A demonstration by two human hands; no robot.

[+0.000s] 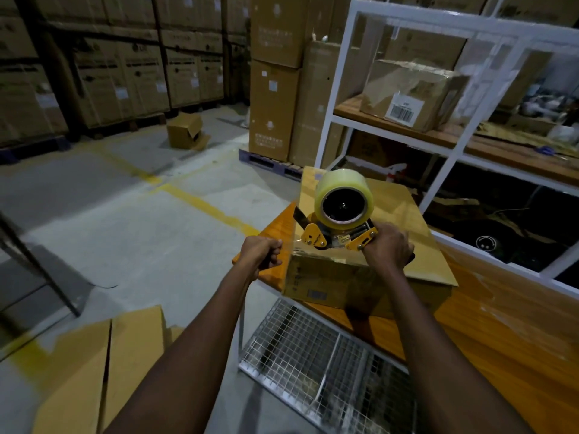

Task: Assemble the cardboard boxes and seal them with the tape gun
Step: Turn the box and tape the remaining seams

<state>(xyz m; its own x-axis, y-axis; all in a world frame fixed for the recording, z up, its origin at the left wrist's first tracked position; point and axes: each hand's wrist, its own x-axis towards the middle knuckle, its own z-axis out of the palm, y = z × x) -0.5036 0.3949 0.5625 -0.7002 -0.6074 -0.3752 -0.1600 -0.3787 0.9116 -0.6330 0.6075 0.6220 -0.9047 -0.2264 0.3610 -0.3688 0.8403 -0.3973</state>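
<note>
A closed cardboard box [332,278] sits on the orange wooden table [488,333], near its left corner. On top of the box stands a yellow tape gun [340,238] carrying a large roll of clear tape [343,200]. My right hand [388,249] grips the tape gun's handle at the box's right top edge. My left hand [261,255] is curled at the box's left edge and pinches a strip of clear tape [289,245] that runs from the gun. Flat cardboard sheets [419,242] lie under and behind the box.
A white metal shelf rack [341,98] with a taped box [410,95] stands behind the table. Stacked cartons on a pallet [275,89] rise ahead. A wire mesh basket [326,364] sits under the table. Flattened cardboard [103,371] lies lower left; an open box [186,131] rests on the floor.
</note>
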